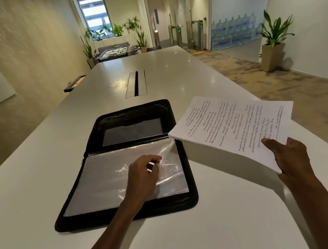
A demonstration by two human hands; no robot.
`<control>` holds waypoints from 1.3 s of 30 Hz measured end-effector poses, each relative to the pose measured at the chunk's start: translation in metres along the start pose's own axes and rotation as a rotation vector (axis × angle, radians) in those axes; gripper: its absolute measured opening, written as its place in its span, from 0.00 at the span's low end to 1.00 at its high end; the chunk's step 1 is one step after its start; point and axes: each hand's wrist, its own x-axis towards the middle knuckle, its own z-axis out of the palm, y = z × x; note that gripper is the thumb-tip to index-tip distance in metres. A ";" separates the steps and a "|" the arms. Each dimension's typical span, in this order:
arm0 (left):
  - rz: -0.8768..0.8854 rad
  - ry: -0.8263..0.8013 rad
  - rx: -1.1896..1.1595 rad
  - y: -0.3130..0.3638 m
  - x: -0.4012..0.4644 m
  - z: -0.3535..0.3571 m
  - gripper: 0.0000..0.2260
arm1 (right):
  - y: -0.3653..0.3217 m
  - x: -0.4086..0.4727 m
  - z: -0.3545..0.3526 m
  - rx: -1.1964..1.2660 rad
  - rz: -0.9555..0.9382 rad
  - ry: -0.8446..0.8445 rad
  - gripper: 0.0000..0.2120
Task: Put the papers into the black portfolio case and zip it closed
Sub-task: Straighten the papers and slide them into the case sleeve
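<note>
The black portfolio case (pixel 186 162) lies open on the white table (pixel 207 220), its zip undone and its lid flat toward the far side. Clear plastic sleeves (pixel 104 177) fill the near half. My left hand (pixel 143 173) rests on them and pinches the top sleeve, lifting its right edge into a crinkled fold. My right hand (pixel 289 157) grips a stack of printed papers (pixel 232 126) by its near corner, thumb on top. The stack hangs above the table just right of the case, its far-left corner over the case's right edge.
A long cable slot (pixel 135 84) is set into the table's middle, beyond the case. The table's right edge runs diagonally close to my right arm, with carpeted floor beyond it. A potted plant (pixel 273 41) stands by the right wall. A foosball table (pixel 116 52) stands past the far end.
</note>
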 end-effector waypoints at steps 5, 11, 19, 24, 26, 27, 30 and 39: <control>0.011 0.101 -0.015 0.005 -0.006 0.003 0.10 | 0.000 -0.002 -0.005 -0.093 -0.039 0.020 0.17; 0.015 0.112 -0.037 0.008 -0.007 0.001 0.10 | -0.002 0.000 -0.008 -0.125 -0.097 0.029 0.17; 0.000 0.107 -0.019 0.011 -0.007 0.001 0.10 | 0.000 -0.008 -0.009 -0.232 -0.115 -0.060 0.15; -0.011 0.086 -0.003 0.012 -0.009 0.001 0.10 | 0.001 -0.014 -0.010 -0.274 -0.086 -0.101 0.13; -0.019 0.079 0.011 0.012 -0.010 0.003 0.10 | 0.000 -0.015 -0.012 -0.286 -0.067 -0.133 0.12; -0.020 0.074 0.019 0.012 -0.010 0.004 0.09 | 0.000 -0.014 -0.014 -0.291 -0.055 -0.149 0.11; -0.024 0.062 0.064 0.012 -0.013 0.009 0.08 | 0.001 -0.013 -0.019 -0.290 -0.014 -0.185 0.09; -0.123 0.015 0.318 0.013 -0.004 0.033 0.14 | 0.001 -0.014 -0.028 -0.292 0.031 -0.230 0.08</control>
